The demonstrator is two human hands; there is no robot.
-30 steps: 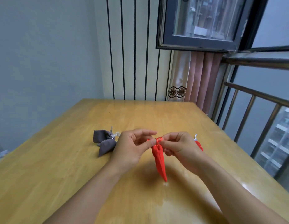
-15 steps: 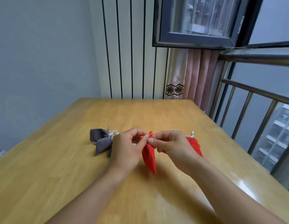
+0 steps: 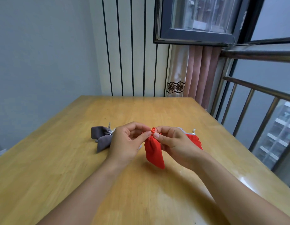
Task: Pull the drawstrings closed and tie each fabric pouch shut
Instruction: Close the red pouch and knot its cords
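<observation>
Currently the red pouch (image 3: pixel 153 151) hung above the table (image 3: pixel 60 168), its gathered neck pinched between both hands: tying step in hand. Left hand (image 3: pixel 124 143) and right hand (image 3: pixel 176 143) had fingers curled, tips nipping the cord (image 3: pixel 153 130). Next move likely calls for drawing the knot tight. 2 grey pouches (image 3: pixel 101 138) lay left of it.

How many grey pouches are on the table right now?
2: both grey pouches lie together left of the left hand, already cinched. More may be hidden behind the hands.
</observation>
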